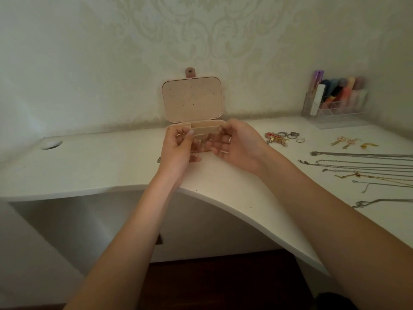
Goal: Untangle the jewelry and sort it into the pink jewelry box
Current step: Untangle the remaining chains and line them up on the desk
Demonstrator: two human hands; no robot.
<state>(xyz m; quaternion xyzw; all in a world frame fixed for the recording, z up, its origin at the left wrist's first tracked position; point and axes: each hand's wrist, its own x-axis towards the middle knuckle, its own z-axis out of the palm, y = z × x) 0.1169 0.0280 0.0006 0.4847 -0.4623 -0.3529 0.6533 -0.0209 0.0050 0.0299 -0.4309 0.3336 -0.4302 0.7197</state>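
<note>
The pink jewelry box [192, 101] is placed on the white desk [93, 162] against the wall, with its lid raised upright, and small holes are seen in the inner face of the lid. Both hands are held just in front of the open tray of the box, partly covering it. The left hand [178, 148] is raised with fingers curled and the thumb brought against the fingertips, as in a pinch, but what is pinched is too small and blurred to be told. The right hand [237, 144] is also held with bent fingers near the left one; a ring is seen on one finger, and whether something is held cannot be told. To the right of the hands, a group of rings [283, 136] is laid on the desk, then gold earrings [348, 142], and nearer the edge several necklace chains [362, 166] are stretched in lines. A clear organizer [335, 101] with cosmetics is standing near the wall.
</note>
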